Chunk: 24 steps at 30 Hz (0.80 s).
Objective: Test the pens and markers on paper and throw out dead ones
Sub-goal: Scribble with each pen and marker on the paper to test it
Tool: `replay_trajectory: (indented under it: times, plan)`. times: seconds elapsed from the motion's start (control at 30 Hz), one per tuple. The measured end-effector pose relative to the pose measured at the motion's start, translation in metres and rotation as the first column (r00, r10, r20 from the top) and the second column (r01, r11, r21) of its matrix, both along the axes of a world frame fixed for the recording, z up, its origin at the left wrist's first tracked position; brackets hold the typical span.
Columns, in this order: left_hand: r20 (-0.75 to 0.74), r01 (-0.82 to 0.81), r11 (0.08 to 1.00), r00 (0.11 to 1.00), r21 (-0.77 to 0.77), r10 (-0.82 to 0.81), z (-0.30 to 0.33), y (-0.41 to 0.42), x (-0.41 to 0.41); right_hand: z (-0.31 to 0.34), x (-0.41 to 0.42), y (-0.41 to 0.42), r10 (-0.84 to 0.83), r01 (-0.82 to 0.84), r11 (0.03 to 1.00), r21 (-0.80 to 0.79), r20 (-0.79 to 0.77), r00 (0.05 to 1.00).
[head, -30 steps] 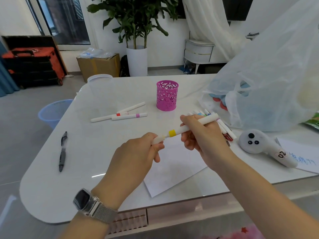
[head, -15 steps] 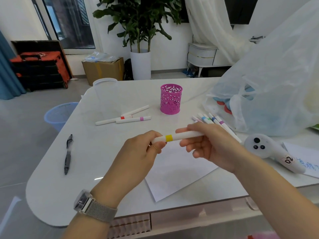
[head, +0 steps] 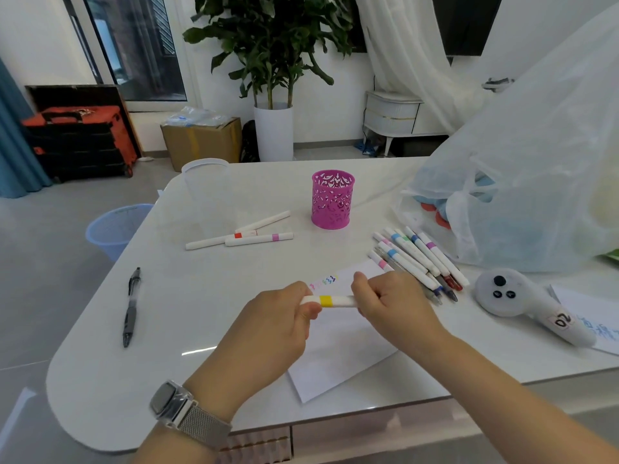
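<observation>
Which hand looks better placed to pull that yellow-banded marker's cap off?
Probably the left hand: it pinches the short end of the yellow-banded marker, while the right hand wraps the long barrel, ready to write on the paper.

**What cannot be seen**

Both ends of the yellow-banded marker (head: 326, 301) are covered by the left hand (head: 278, 324) and the right hand (head: 390, 304), so its tip and cap are hidden. The plastic bag (head: 536, 182) is cut by the right edge. The small scribbles on the paper (head: 338, 349) are too small to read.
</observation>
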<state>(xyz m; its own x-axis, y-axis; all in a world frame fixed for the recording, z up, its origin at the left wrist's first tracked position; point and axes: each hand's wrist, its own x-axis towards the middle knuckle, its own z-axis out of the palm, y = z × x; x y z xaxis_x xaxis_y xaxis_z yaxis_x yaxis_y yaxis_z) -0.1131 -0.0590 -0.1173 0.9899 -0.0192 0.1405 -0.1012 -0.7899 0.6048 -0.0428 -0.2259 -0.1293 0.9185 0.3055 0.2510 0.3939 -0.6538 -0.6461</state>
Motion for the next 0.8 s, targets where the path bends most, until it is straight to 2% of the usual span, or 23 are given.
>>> replay_trajectory:
  times: [0.33, 0.5, 0.57, 0.63, 0.7, 0.73, 0.8]
  plan:
    - [-0.069, 0.049, 0.996, 0.996, -0.075, -0.054, -0.012, 0.001, -0.002, -0.004, -0.007, -0.001, -0.020, 0.017, 0.998, -0.062, -0.046, 0.999]
    - [-0.040, 0.001, 0.989, 0.999, -0.146, -0.007, -0.010, -0.011, 0.009, 0.014, 0.007, -0.008, -0.005, -0.029, 0.979, -0.200, -0.171, 0.985]
    - [-0.002, -0.070, 0.975, 0.997, -0.210, 0.071, -0.007, -0.013, 0.018, 0.017, 0.019, -0.014, -0.035, 0.015, 0.982, -0.190, -0.103, 0.994]
    - [0.025, -0.165, 0.942, 0.983, -0.292, 0.180, -0.006, -0.011, 0.025, 0.013, 0.039, -0.027, -0.111, 0.129, 0.955, -0.267, 0.082, 0.991]
    - [0.004, -0.254, 0.903, 0.962, -0.347, 0.272, -0.006, -0.009, 0.029, -0.001, 0.065, -0.045, -0.164, 0.254, 0.913, -0.320, 0.283, 0.945]
    - [-0.032, -0.282, 0.883, 0.956, -0.375, 0.292, -0.005, -0.007, 0.031, -0.009, 0.076, -0.052, -0.203, 0.325, 0.873, -0.364, 0.335, 0.920]
    - [-0.130, -0.302, 0.834, 0.953, -0.462, 0.273, -0.003, -0.003, 0.036, -0.018, 0.088, -0.062, -0.321, 0.449, 0.738, -0.503, 0.323, 0.890]
